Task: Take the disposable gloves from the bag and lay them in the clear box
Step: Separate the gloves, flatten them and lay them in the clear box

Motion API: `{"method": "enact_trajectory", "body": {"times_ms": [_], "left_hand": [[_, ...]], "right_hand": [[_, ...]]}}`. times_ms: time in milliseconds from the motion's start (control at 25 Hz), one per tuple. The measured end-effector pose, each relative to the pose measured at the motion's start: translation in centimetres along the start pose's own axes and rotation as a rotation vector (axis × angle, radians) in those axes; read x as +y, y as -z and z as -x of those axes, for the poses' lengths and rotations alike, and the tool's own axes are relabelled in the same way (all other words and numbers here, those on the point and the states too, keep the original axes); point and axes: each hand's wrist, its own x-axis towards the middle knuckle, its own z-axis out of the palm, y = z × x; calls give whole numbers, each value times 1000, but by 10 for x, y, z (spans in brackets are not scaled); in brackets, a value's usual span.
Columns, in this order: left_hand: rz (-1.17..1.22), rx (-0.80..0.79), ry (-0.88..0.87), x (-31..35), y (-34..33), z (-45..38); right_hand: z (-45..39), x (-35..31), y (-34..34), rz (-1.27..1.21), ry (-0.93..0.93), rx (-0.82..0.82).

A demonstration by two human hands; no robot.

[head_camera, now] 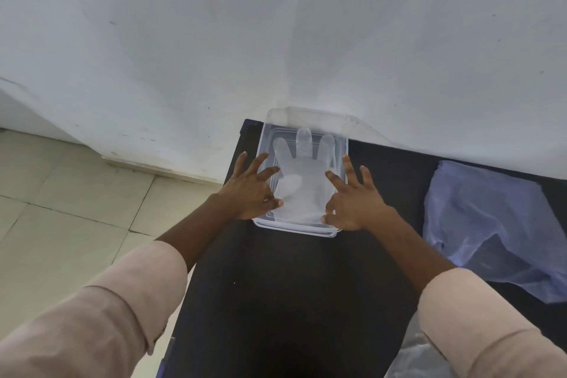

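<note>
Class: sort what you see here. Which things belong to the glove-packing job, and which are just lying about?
Job: clear box, glove lying flat inside it, left hand and right hand with spread fingers at its sides, crumpled plastic bag.
Lying about: bluish sheet, black table.

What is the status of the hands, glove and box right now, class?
Left hand and right hand open, fingers spread on the glove. Glove flat in clear box. Nothing in the way.

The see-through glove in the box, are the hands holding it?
No. Both hands, left and right, press spread fingers on the translucent plastic glove, flat in the clear box.
</note>
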Motion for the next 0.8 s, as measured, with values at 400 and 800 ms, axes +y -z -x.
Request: {"method": "enact_trajectory", "body": {"times_ms": [400,800], "left_hand": [[1009,794,522,2,41,4],[1068,792,509,4,31,20]], "right_hand": [[-58,-50,29,-631,-3,366],[-103,-71,14,-414,-29,414]]}}
